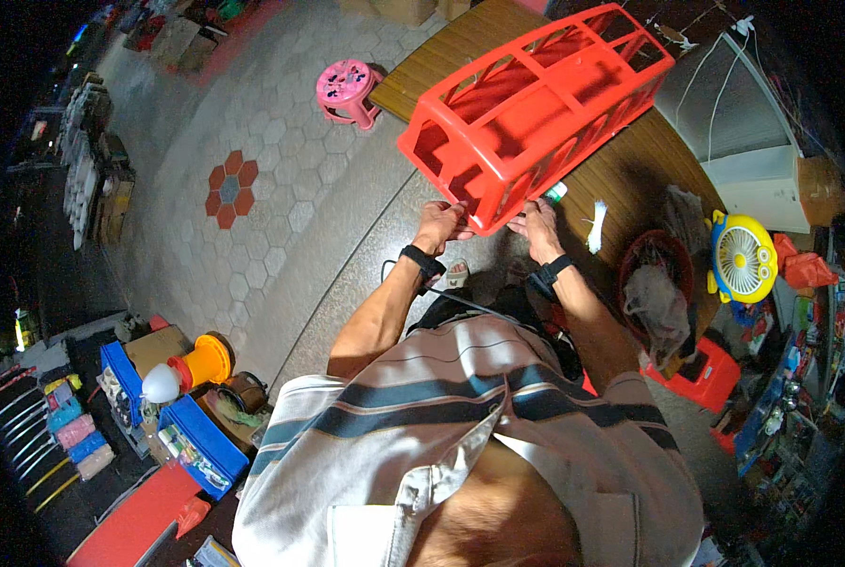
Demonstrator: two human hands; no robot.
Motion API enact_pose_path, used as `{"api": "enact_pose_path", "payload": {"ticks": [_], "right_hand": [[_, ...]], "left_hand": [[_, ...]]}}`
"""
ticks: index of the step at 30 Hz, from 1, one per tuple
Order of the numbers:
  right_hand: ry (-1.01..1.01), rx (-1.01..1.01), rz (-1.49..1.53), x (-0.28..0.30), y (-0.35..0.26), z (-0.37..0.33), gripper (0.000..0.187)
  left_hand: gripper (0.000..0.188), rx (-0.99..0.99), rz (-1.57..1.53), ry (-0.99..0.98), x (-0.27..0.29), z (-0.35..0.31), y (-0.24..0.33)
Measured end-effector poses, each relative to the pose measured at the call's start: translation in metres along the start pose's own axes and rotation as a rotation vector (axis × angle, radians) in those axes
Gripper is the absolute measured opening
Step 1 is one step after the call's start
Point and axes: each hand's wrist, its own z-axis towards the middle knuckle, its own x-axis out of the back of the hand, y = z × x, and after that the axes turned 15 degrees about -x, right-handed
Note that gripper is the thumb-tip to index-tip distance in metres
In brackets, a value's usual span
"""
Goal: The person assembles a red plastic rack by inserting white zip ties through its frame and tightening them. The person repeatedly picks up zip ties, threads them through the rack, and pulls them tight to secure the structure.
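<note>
A large red plastic frame [554, 104], box-shaped with open window-like gaps and rounded corners, lies tilted over the corner of the wooden table [701, 180]. My left hand [443, 225] is closed at its near left corner, thumb and fingers pinching the lower edge. On the other side of that near end, my right hand [537, 227] has its fingers bent against the frame's edge. The fingertips of both hands are partly hidden by the plastic. Close to my right hand are a small green-and-white item [555, 193] and a bundle of thin white strips [596, 227].
Right of me stand a red basket [628, 260] with plastic bags and a yellow-and-blue fan [745, 257]. A pink stool [349, 90] stands on the tiled floor beyond the table's left edge. Blue bins [200, 444] and an orange spool-shaped thing [207, 363] are at lower left.
</note>
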Motion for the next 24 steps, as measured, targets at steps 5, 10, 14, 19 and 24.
{"api": "enact_pose_path", "payload": {"ticks": [5,10,14,19,24], "right_hand": [[-0.027,0.071,-0.095,-0.001,-0.007,-0.008,0.038],[0.169,0.132,-0.302,0.013,-0.014,0.006,0.039],[0.242,0.122,-0.372,0.027,-0.013,0.021,0.039],[0.256,0.106,-0.351,0.028,-0.014,0.018,0.037],[0.232,0.163,-0.332,0.034,-0.023,0.014,0.033]], "left_hand": [[0.025,0.011,-0.042,0.029,-0.011,0.002,-0.004],[0.035,0.008,-0.132,-0.157,-0.011,0.001,-0.016],[0.031,-0.014,-0.297,-0.099,0.019,0.013,-0.014],[0.016,-0.081,-0.376,0.062,0.026,0.046,-0.007],[0.015,-0.113,-0.430,0.018,0.024,0.046,-0.013]]}}
